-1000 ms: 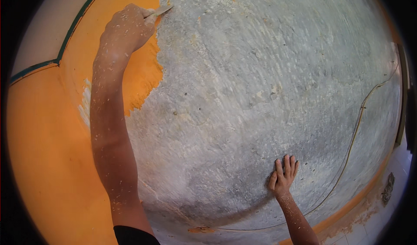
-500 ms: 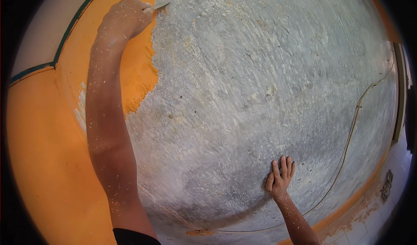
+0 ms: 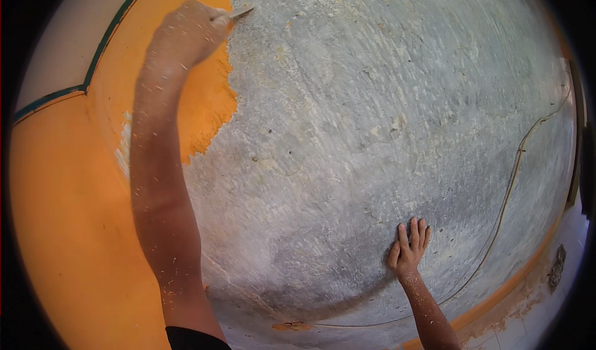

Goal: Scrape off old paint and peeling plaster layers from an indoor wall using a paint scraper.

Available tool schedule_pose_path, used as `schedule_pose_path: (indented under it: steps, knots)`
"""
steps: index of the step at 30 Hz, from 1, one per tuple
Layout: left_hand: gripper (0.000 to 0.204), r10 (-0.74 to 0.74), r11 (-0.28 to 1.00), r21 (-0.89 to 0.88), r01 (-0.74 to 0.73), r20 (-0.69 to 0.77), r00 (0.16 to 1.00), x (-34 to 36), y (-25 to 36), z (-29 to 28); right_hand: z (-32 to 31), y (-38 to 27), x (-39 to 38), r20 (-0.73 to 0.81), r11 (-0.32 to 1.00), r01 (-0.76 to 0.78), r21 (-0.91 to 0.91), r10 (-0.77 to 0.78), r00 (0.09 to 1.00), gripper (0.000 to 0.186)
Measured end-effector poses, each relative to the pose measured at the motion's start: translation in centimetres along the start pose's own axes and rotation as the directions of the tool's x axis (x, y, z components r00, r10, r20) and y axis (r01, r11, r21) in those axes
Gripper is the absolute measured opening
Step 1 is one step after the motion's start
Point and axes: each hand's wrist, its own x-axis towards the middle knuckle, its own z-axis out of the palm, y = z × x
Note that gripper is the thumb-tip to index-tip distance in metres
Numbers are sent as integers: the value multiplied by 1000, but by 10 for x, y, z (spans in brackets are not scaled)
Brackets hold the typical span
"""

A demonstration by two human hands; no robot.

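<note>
My left hand (image 3: 191,35) is high at the upper left, its fingers closed round a scraper. The thin blade of the scraper (image 3: 241,13) points right, across the ragged edge where orange paint (image 3: 208,95) meets the bare grey wall (image 3: 335,157). Most of its handle is hidden inside my fist. Pale flakes speckle my left forearm and hand. Lower right, my right hand (image 3: 408,251) lies flat on the grey wall, fingers spread and pointing up, holding nothing.
A thin cable (image 3: 510,182) curves down the wall's right side and along its lower part. Dark green trim (image 3: 85,86) borders a pale area at upper left. Flakes litter the tiled floor (image 3: 512,331) at lower right, near a dark grey clump (image 3: 557,268).
The view has shifted slightly, so the wall and both arms sit a little farther right. My left hand and scraper remain at the paint edge; my right hand stays flat on the wall.
</note>
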Motion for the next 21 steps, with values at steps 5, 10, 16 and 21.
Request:
schedule_pose_path:
  steps: [5,10,16,21]
  knots:
    - [34,-113,991,-87,103,-121,986,-21,8,6,1,-4,1,-9,1000,1,12,-1,1000,44]
    - [33,-62,998,9,62,-5,998,-12,8,-3,0,-2,0,0,1000,-12,-2,12,1000,43]
    - [32,68,995,69,-69,21,997,-9,9,-10,1,0,-3,-13,1000,0,-14,0,1000,44]
    - [35,-11,1000,-11,12,52,999,-17,9,-2,-1,0,-1,17,1000,20,-16,-20,1000,44]
